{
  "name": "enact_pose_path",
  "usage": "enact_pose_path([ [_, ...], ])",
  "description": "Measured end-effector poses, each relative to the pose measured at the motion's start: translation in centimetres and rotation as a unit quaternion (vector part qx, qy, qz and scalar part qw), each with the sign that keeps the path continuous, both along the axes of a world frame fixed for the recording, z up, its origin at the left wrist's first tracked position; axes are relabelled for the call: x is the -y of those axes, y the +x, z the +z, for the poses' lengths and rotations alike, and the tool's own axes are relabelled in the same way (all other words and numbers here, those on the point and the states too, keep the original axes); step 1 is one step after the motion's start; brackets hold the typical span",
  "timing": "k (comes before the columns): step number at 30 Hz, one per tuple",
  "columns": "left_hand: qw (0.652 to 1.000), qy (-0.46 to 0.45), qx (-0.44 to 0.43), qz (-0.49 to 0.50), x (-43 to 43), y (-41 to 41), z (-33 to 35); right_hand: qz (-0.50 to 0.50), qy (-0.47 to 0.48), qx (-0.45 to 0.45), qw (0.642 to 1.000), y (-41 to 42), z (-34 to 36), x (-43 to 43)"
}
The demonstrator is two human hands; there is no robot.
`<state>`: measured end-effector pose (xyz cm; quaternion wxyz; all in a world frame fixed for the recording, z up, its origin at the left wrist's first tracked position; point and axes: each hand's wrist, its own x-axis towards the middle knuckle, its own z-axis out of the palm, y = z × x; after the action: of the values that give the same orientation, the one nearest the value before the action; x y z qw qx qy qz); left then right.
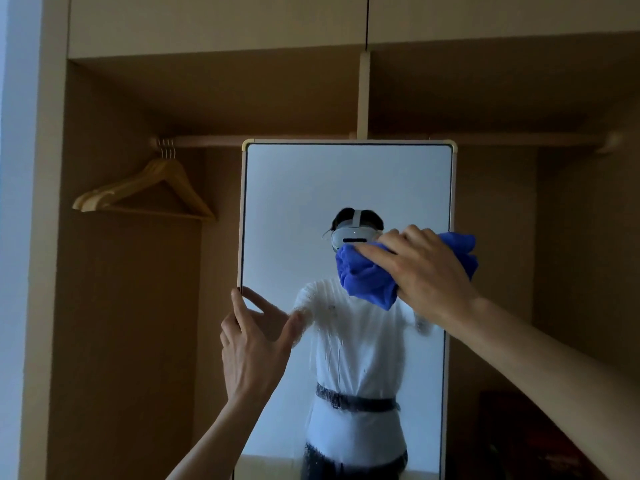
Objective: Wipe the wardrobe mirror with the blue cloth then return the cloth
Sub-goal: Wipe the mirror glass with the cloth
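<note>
The tall wardrobe mirror (294, 188) with a pale frame stands in the middle of the open wardrobe. My right hand (426, 271) holds the bunched blue cloth (367, 278) against the glass near the mirror's right side, at mid height. Wet streaks run down the glass below the cloth. My left hand (252, 344) holds the mirror's left edge, thumb on the glass and fingers round the frame. The glass reflects a person in a white top wearing a headset.
Several wooden hangers (152, 188) hang on the rail (214, 142) at the upper left. The wardrobe's side panel (52, 237) stands at the left, closed cupboard doors (214, 22) above. A dark object (526, 441) sits low at the right.
</note>
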<state>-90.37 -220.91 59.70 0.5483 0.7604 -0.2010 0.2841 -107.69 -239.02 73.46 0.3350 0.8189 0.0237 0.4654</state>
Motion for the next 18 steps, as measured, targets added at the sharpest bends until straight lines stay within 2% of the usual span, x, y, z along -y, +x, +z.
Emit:
enact_pose_path([
  [4,1.000,0.015,0.000,-0.001,-0.3,-0.1,0.1,-0.016,0.025,-0.014,0.999,-0.3,1.7,0.1],
  [12,1.000,0.023,0.007,-0.003,-0.3,-0.1,-0.1,-0.046,0.050,0.059,0.996,-2.3,7.2,2.2],
  [18,1.000,0.017,0.023,0.001,-0.1,-0.2,-0.5,-0.035,0.061,0.068,0.995,-3.0,5.6,2.9],
])
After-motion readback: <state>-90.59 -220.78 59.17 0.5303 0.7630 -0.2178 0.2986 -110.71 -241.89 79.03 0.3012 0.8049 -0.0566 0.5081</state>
